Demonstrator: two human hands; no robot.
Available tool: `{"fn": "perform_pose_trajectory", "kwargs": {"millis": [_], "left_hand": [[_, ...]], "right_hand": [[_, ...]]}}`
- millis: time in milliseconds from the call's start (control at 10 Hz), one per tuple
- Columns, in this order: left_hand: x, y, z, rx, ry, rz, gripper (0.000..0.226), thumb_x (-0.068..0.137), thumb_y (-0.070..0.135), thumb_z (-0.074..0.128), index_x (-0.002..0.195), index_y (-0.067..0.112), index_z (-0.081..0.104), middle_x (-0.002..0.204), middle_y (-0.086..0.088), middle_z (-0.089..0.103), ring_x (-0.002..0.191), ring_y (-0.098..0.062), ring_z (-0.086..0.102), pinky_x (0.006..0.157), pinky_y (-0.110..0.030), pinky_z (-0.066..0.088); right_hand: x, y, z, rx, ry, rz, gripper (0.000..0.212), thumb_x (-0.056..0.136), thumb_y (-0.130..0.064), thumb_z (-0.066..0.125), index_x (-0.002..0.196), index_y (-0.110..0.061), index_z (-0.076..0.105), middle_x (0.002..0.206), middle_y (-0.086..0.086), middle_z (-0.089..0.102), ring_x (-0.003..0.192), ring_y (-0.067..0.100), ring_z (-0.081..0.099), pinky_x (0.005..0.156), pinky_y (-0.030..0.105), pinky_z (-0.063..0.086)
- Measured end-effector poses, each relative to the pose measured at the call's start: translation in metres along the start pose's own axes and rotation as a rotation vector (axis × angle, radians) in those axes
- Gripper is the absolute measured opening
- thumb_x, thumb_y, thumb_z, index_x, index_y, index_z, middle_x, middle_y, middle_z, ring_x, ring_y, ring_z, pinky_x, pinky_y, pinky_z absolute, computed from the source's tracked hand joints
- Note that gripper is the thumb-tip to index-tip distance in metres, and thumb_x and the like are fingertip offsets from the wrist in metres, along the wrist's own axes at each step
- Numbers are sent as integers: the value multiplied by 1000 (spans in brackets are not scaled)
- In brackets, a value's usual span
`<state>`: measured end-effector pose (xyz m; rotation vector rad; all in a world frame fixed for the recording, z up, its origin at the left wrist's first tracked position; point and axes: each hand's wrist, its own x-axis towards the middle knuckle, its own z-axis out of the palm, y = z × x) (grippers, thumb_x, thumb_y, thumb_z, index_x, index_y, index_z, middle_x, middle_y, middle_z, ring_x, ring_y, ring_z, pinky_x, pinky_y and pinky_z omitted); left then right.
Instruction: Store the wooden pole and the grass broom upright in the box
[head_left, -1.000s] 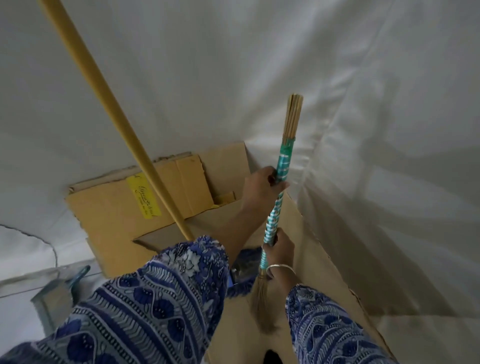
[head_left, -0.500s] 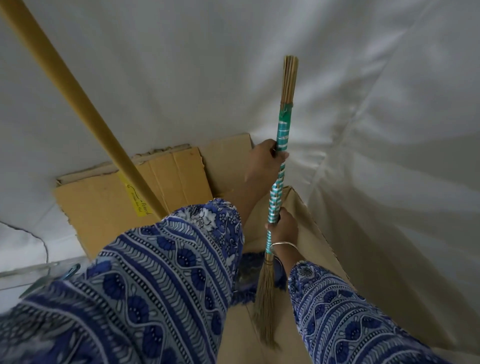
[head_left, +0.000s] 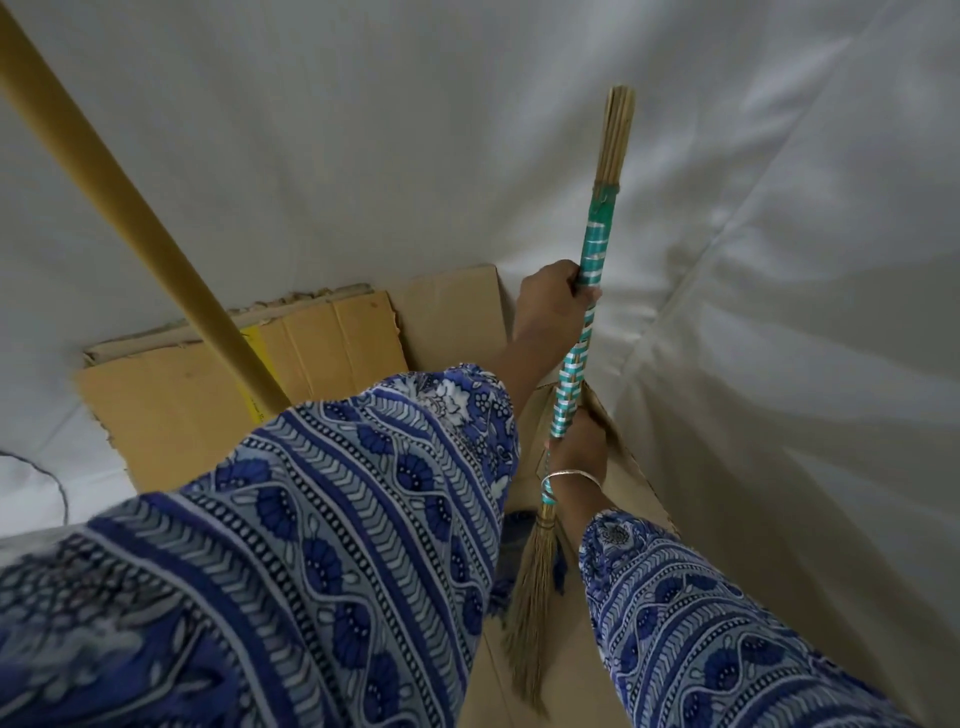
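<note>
Hands both on the grass broom (head_left: 574, 364), one above the other. My left hand (head_left: 553, 306) reaches across from the left, its patterned blue sleeve (head_left: 291, 545) filling the near-left of the view; the fingers (head_left: 586, 296) wrap shut around the upper part of the handle. My right hand (head_left: 579, 441) sits lower and nearer, fingers closed on the same handle, a thin silver bangle (head_left: 576, 475) on the wrist.

Broom stands nearly upright, leaning slightly right at the top. Handle is bound in teal and white woven banding. Bare tan sticks stick out above the binding at the top. Below my right hand the grass bristles (head_left: 530, 623) fan downward into the box (head_left: 457, 306), ending against the brown cardboard near its right wall. Whether the tips touch the bottom, I cannot tell.

Wooden pole (head_left: 130, 223), plain pale yellow, runs on a slant from the far upper left down toward the box, its lower end hidden behind my left sleeve. Neither hand touches it. A yellow label (head_left: 254, 364) shows on the cardboard flap just beside it.

White cloth (head_left: 779, 312) hangs behind and to the right of the box.
</note>
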<state>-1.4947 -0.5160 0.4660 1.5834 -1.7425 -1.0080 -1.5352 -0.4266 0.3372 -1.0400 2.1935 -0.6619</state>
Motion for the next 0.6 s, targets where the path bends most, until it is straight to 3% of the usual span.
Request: {"fn": "perform_pose_trajectory", "kwargs": {"millis": [100,200,300,500,600], "left_hand": [[3,1,2,0,-19,-25,22,86,20,58,95,0,62,86,-13,64,73,-18,48,64,-23,33],[2,4,2,-12,-31,-45,22,86,19,57,96,-1,61,98,-20,67,82,-30,58,67,-27,37],[-3,9,1,-21,-34,-56,26,85,18,58,105,1,58,105,-18,67,95,-32,61,69,-28,39],[-15,13,-16,-15,-66,-74,49,86,18,58,130,4,42,131,-17,53,119,-29,51,93,-33,42],[-30,9,-39,-1,-22,-90,50,88,16,55,133,4,39,138,-16,45,126,-29,44,102,-33,36]], "right_hand": [[2,-2,2,-9,-1,7,31,75,1,65,104,6,56,110,27,64,102,38,61,82,42,51],[-1,-3,1,5,-6,12,34,74,0,67,105,6,56,111,26,64,102,38,61,81,41,52],[-6,-5,-2,22,1,-1,35,73,0,68,105,7,55,111,27,64,102,38,61,81,41,51],[-12,-16,-15,34,38,-86,38,72,0,67,108,3,55,108,24,64,100,38,60,83,40,50],[-23,-14,-22,27,90,-129,26,79,-8,59,105,-4,55,101,19,66,94,35,62,80,39,51]]}}
